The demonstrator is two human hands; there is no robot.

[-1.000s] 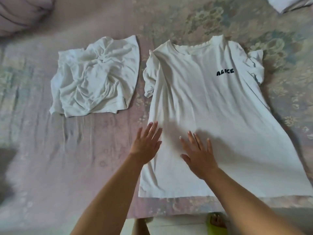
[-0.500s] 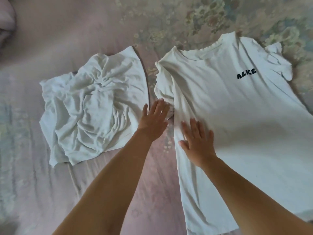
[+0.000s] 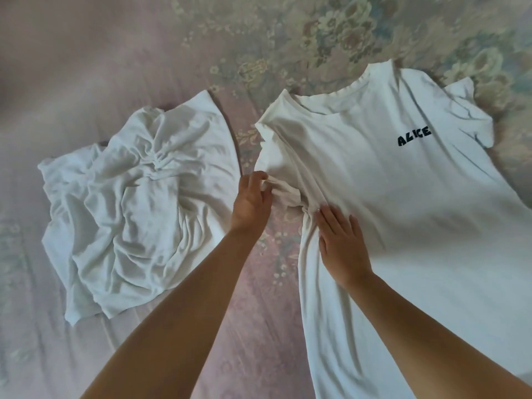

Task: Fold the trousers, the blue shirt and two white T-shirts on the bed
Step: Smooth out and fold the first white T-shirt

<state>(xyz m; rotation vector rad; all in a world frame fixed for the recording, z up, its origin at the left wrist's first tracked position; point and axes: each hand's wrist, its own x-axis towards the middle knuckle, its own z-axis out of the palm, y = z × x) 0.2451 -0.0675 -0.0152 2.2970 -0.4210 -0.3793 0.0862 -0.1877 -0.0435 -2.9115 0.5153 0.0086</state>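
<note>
Nearest to me, both forearms are reaching forward over the pink floral bedspread (image 3: pixel 161 53). My right hand (image 3: pixel 341 249) is lying flat, fingers straight, pressing on the side of the white T-shirt with the ALICE print (image 3: pixel 403 214), just below its armpit, where the cloth is bunching into a small knot of creases. My left hand (image 3: pixel 251 201) is sitting just beside it, fingers curled and pinching the hem of that shirt's near sleeve (image 3: pixel 277 174), which is crumpling against the body of the garment. This shirt is lying face up on the right half of the bed, neck pointing away from me, its lower part running out of the frame past my right arm, which is covering a strip of the fabric.

To the left, apart from the left hand by a strip of bedspread, the second white T-shirt (image 3: pixel 138 208) is lying in a rumpled heap, gathered folds radiating from its middle. Farther off, the ALICE lettering (image 3: pixel 414 136) is showing on the chest, and the far sleeve (image 3: pixel 472 110) is folding back on itself near the faded flower pattern.
</note>
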